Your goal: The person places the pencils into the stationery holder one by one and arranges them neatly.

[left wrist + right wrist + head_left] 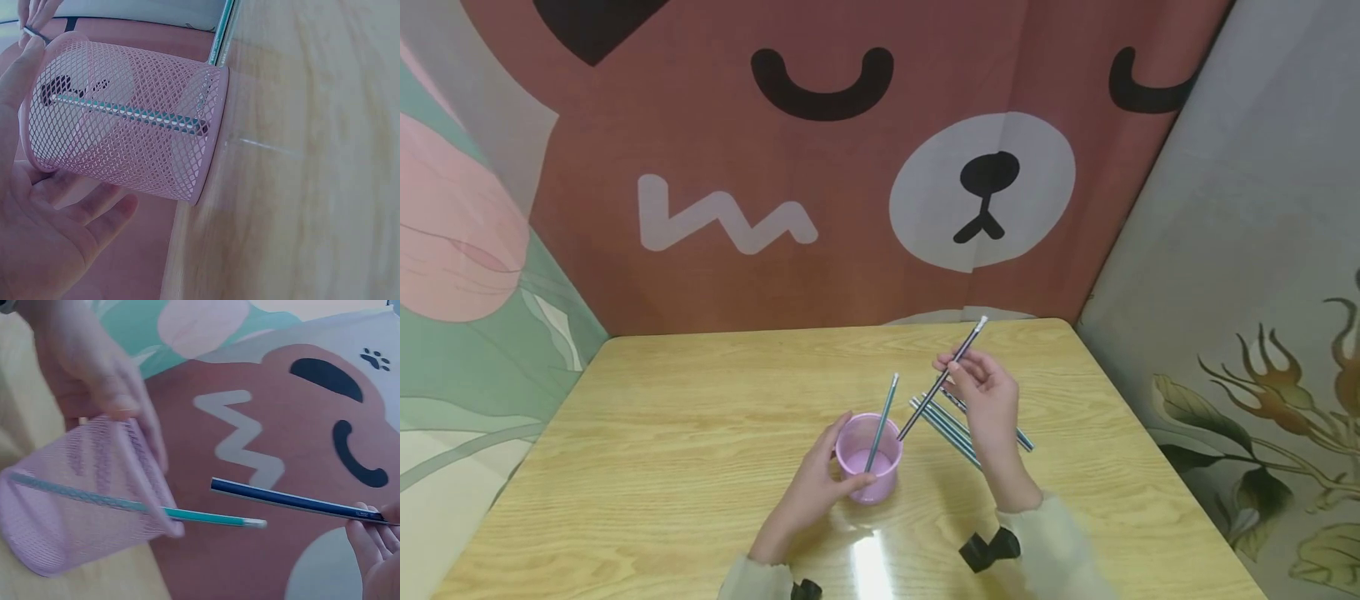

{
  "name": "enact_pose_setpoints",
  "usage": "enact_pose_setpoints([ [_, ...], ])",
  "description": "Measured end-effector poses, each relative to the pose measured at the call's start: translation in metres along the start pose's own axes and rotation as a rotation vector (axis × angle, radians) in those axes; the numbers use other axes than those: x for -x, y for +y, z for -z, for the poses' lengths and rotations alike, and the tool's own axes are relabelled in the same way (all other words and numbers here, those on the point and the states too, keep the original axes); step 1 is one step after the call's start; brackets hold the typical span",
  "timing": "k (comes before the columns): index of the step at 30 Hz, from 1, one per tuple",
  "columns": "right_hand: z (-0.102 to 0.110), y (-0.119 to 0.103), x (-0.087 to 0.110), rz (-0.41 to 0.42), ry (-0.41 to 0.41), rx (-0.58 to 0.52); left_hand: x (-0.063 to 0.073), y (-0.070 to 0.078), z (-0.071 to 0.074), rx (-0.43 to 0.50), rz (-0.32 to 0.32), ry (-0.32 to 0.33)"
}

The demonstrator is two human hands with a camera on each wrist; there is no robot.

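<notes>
A pink mesh pencil cup stands upright on the table, and my left hand holds it around the side, thumb near the rim. One teal pencil leans inside, its white eraser end sticking out above the rim. Between thumb and fingers, my right hand pinches a dark blue pencil, eraser end up. Its lower end is just right of the cup's rim in the head view; the right wrist view shows that end apart from the cup.
Several pencils lie on the wooden table to the right of the cup, partly hidden behind my right hand. A printed bear curtain hangs along the table's far edge, with patterned cloth at both sides.
</notes>
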State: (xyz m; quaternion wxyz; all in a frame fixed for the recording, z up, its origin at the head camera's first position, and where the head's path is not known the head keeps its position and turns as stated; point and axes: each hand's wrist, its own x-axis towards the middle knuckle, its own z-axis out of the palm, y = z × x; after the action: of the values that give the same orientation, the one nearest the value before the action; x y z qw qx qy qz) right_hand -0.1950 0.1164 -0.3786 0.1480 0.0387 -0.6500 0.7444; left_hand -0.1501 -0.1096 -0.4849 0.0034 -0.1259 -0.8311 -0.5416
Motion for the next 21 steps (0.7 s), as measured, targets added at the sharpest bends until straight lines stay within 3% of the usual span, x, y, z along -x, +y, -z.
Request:
enact_pose_setpoints([
  [10, -0.019, 0.042, 0.011, -0.031, -0.035, 0.164, 0.003, 0.001, 0.002, -0.007, 0.01, -0.012],
  [21, -0.033, 0.062, 0.022, 0.07, -0.03, 0.367, 0.001, 0.001, 0.001, 0.011, 0.0, -0.011],
])
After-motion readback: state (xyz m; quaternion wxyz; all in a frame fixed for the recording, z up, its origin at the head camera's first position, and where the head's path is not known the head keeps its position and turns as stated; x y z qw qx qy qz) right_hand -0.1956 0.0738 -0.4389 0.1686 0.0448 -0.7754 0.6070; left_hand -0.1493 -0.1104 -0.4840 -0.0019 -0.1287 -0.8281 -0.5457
